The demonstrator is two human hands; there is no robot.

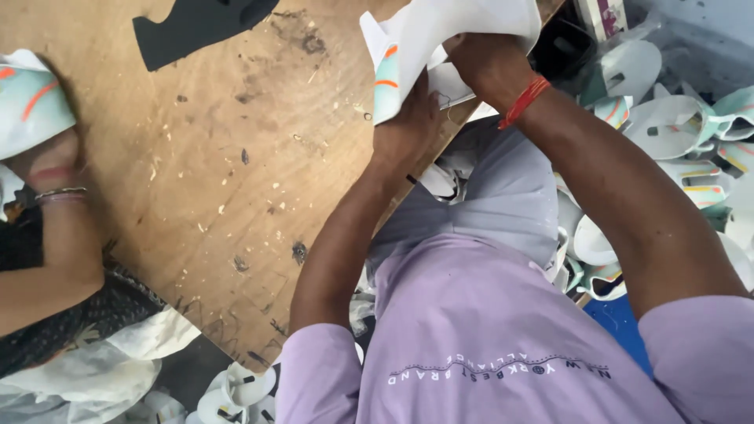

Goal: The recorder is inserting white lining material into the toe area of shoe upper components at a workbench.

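Both my hands grip a white sheet piece point(459, 20) with a teal and orange printed edge point(385, 78), at the far edge of a wooden board point(236, 141). My left hand point(408, 126) clasps its lower printed side. My right hand point(483, 63), with a red thread round the wrist, holds it from the right, fingers tucked under the white flap. More white pieces lie under my hands, partly hidden.
A co-worker's hand point(47, 161) with bangles holds a similar teal and orange piece point(27, 98) at the left edge. A black cut-out shape point(196, 23) lies on the board's top. Piles of white and teal pieces point(675, 126) fill the right side, with more at the bottom point(236, 389).
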